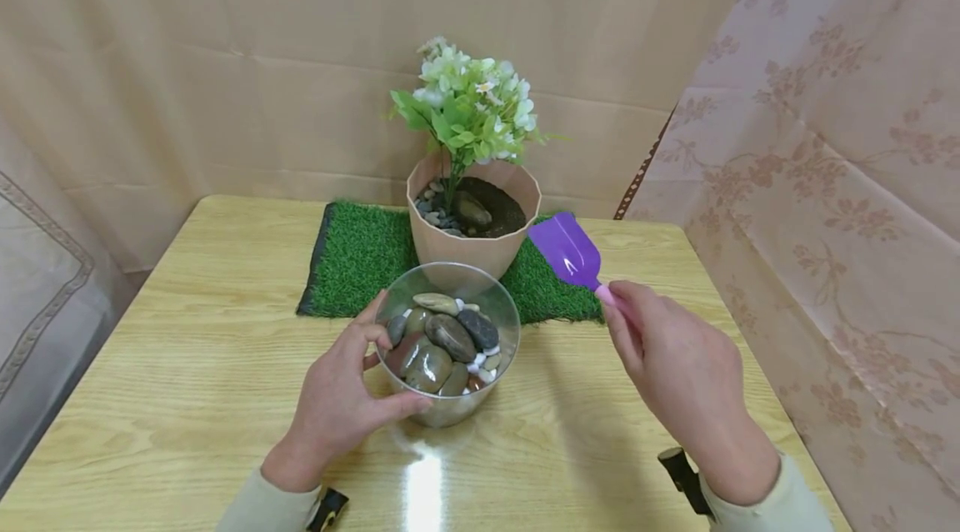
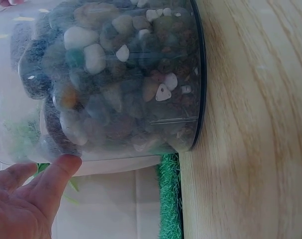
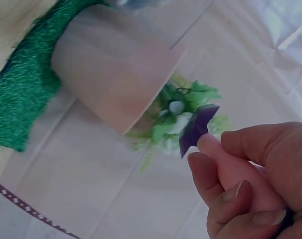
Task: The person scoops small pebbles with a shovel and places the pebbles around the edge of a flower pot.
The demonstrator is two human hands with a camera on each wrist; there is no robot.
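Observation:
My left hand (image 1: 341, 399) grips a clear plastic container (image 1: 512, 340) at its left side, thumb near the front rim and fingers around the back. Inside lie large smooth river stones (image 1: 450, 338) on top. In the left wrist view, small mixed pebbles (image 2: 96, 59) fill it down to the base, which is on the wooden table. My right hand (image 1: 678, 378) holds a toy shovel with a purple blade (image 1: 567, 253) by its pink handle (image 3: 240, 174). The blade is raised to the right of a beige flowerpot (image 1: 457, 253) and carries nothing visible.
The flowerpot stands on a green artificial-grass mat (image 1: 360, 261), behind the container. It holds white flowers (image 1: 480, 98), dark soil (image 1: 506, 203), small grey pebbles and one larger stone (image 1: 472, 211). Beige curtains (image 1: 300, 98) hang behind the wooden table (image 1: 225, 332); floral cloth (image 1: 825, 182) borders its right side.

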